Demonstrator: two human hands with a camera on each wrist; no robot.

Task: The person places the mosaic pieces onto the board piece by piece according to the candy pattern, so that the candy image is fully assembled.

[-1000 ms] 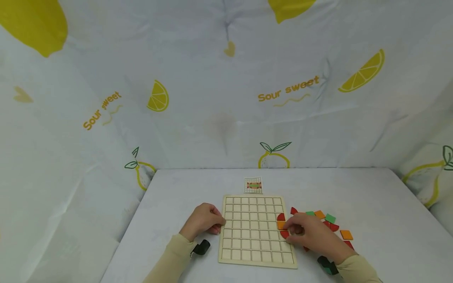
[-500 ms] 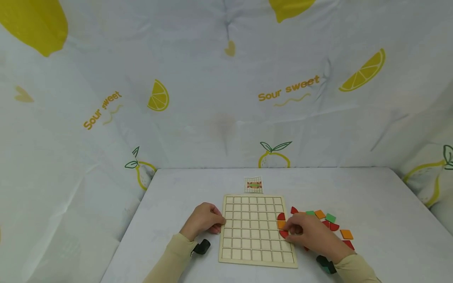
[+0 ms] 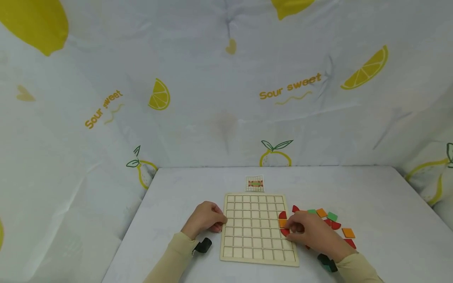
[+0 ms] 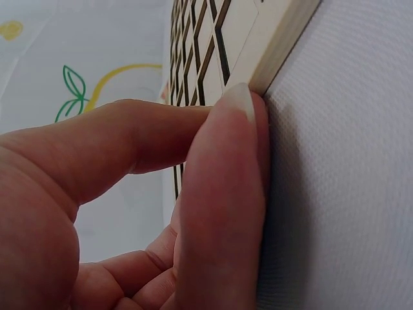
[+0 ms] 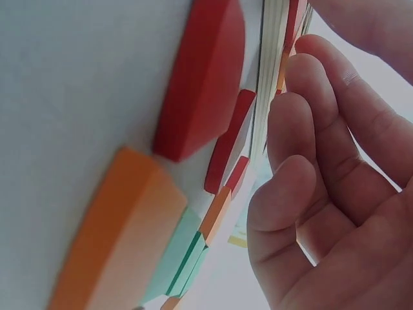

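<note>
A pale wooden grid board [image 3: 252, 232] lies flat on the white table. My left hand [image 3: 204, 220] holds the board's left edge; the left wrist view shows thumb [image 4: 226, 187] against its side and the index finger over the top. At the right edge, my right hand [image 3: 316, 234] pinches a red quarter-circle tile [image 3: 284, 232] between thumb and index finger. Just above that tile sit an orange square tile [image 3: 282, 223] and another red quarter-circle tile [image 3: 282, 215], stacked in one column. The index fingertip partly covers the orange square.
Loose tiles lie right of the board, partly under my right hand: a green one [image 3: 332, 216], orange squares [image 3: 348, 233] and several red ones [image 3: 335, 225]. Behind the board lies a small pattern card [image 3: 255, 183]. A lemon-printed cloth [image 3: 219, 129] hangs behind the table.
Both hands stay almost in place at the board's edges. The lower red tile seems to have shifted slightly left under the right fingers. The head view has tilted a little.
</note>
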